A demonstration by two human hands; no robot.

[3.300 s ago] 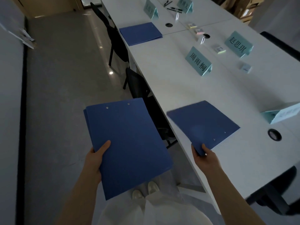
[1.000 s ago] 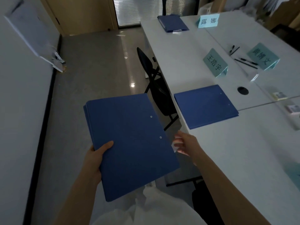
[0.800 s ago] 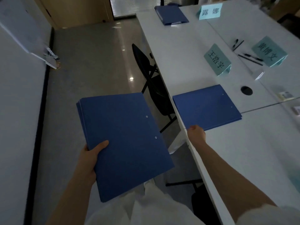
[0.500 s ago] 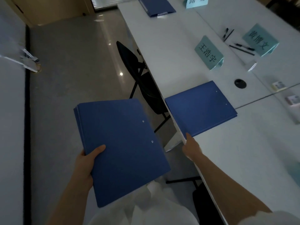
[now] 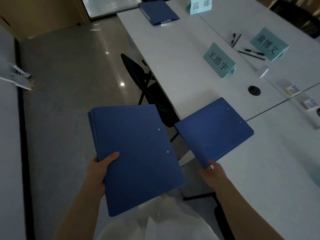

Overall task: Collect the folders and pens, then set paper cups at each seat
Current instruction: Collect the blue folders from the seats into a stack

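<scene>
Head view: right hand (image 5: 212, 174) pinches flat blue folder (image 5: 213, 130).

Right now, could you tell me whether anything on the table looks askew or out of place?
Only the pens beside the far name card: they lie scattered at crossing angles. The far folder lies flat.

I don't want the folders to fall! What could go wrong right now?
The right hand pinches only one corner of the folder coming off the table, so it might slip or flop open. The left hand holds the stack by one edge, so adding another could tip it.
</scene>
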